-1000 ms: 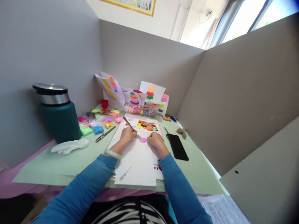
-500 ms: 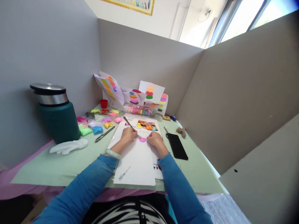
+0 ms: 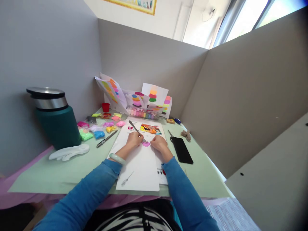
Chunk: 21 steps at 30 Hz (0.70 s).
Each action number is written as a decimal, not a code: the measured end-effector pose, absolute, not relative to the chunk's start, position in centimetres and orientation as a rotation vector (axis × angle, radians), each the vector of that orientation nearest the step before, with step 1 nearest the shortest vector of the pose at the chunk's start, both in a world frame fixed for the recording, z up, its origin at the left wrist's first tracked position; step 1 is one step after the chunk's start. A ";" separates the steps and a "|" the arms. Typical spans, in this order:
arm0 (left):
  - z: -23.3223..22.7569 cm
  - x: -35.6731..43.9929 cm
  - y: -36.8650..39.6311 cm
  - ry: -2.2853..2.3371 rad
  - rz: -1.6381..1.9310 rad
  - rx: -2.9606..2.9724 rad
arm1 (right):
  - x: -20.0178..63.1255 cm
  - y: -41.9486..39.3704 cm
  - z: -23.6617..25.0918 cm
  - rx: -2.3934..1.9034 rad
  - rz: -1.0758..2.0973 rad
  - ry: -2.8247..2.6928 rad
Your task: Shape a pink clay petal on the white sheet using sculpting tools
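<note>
My left hand (image 3: 133,140) grips a thin metal tool (image 3: 135,128) whose tip rests on a small pink clay patch (image 3: 146,144) on a white sheet of paper (image 3: 141,168). My right hand (image 3: 158,144) lies closed beside the patch on its right, fingertips touching the paper at the clay's edge; I cannot tell if it pinches the clay. A pale green bangle (image 3: 116,158) circles my left wrist, and both arms wear blue sleeves.
A dark green flask (image 3: 55,120) and a white glove (image 3: 69,152) sit at the left. Several coloured clay packets (image 3: 97,127) and a pen (image 3: 106,138) lie behind. A black phone (image 3: 181,149) lies at the right. Painted sheets (image 3: 134,96) lean on the grey partition.
The hands stay at the pink patch, with only slight shifts of the tool. The camera view has drifted a little to the right.
</note>
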<state>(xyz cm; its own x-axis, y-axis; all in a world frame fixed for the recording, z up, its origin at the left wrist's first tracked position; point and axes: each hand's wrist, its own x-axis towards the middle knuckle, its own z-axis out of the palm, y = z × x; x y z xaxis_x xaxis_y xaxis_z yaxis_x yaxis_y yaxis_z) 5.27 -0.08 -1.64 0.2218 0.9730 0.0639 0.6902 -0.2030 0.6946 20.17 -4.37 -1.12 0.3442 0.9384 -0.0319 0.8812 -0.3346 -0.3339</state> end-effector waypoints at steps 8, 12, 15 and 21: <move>-1.7 4.2 0.2 1.596 0.683 1.941 | 20.2 -4.3 -1.1 -2.355 0.331 -1.619; -1.8 4.0 0.3 1.589 0.712 1.956 | 20.3 -4.2 -1.3 -2.352 0.324 -1.623; -1.8 4.6 0.2 1.545 0.697 1.958 | 20.3 -4.2 -1.3 -2.351 0.318 -1.623; -1.4 5.0 0.0 1.563 0.681 1.912 | 20.3 -4.2 -1.3 -2.342 0.314 -1.626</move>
<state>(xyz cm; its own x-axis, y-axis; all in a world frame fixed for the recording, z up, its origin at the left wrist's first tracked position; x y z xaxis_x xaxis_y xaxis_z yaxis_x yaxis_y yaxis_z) 4.99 -0.04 -1.43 0.1861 0.9821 0.0301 0.6906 -0.1526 0.7070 20.32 -4.22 -1.33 0.3455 0.9381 -0.0228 0.8790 -0.3321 -0.3421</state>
